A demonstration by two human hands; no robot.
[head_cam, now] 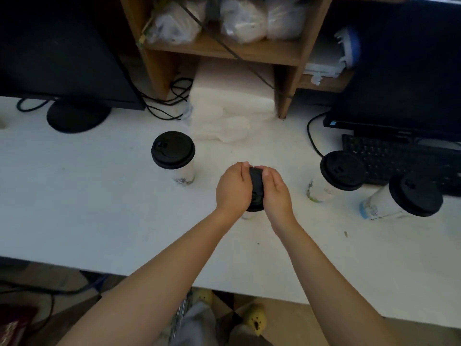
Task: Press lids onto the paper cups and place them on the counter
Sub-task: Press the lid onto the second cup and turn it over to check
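A black lid (256, 186) sits on top of a white paper cup (248, 215) standing on the white counter (99, 208) in the middle. My left hand (233, 189) cups the lid's left side and my right hand (275, 193) its right side, fingers curled over the rim. Most of the cup is hidden under my hands. Three more lidded cups stand on the counter: one to the left (173, 157), and two to the right (334, 174) (404, 196).
A black keyboard (389, 158) and monitor (404, 83) are at the right, another monitor (62, 58) with its stand at the left. A wooden shelf (224, 51) with plastic bags stands behind, with a white stack (224, 108) and cables under it. The counter's near edge runs below my forearms.
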